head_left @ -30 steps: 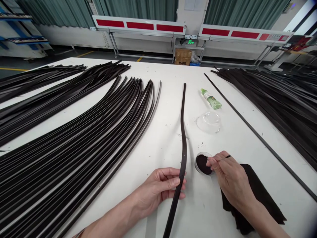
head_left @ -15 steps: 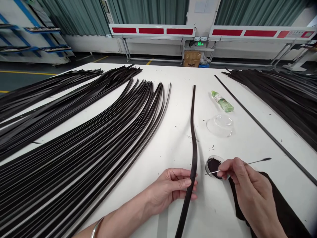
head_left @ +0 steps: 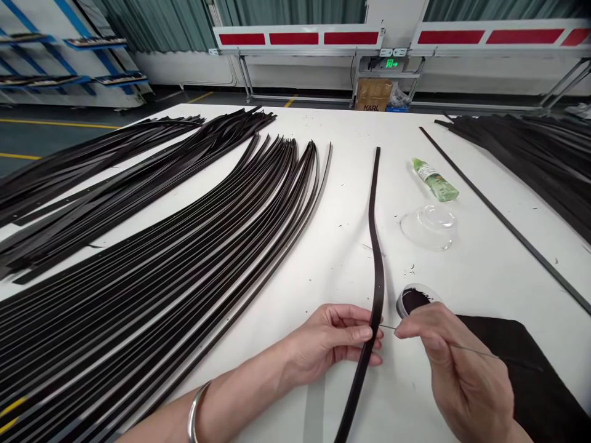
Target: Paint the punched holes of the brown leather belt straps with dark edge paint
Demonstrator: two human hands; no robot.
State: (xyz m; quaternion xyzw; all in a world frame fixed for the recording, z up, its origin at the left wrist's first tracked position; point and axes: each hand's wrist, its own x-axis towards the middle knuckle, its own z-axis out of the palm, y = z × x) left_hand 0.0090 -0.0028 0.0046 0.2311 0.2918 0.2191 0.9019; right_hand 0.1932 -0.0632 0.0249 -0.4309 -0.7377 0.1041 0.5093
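Note:
My left hand [head_left: 330, 344] pinches a long dark leather strap [head_left: 375, 246] that runs from the near edge up the white table [head_left: 323, 246]. My right hand [head_left: 455, 369] is closed on a thin metal stick [head_left: 462, 348]. The stick's tip touches the strap's edge right beside my left thumb. A small round pot of dark paste [head_left: 414, 299] sits just behind my right hand.
Many dark straps [head_left: 152, 264] fan over the table's left half, and another pile [head_left: 535, 154] lies at the far right. A lone thin strap [head_left: 503, 221] runs diagonally. A green bottle [head_left: 434, 179] and a clear lid [head_left: 428, 226] lie beyond the pot. A black cloth [head_left: 530, 363] lies under my right wrist.
My right hand lifted the stick out of the pot, swung it left and brought its tip to the strap's edge. My left hand kept its grip on the strap.

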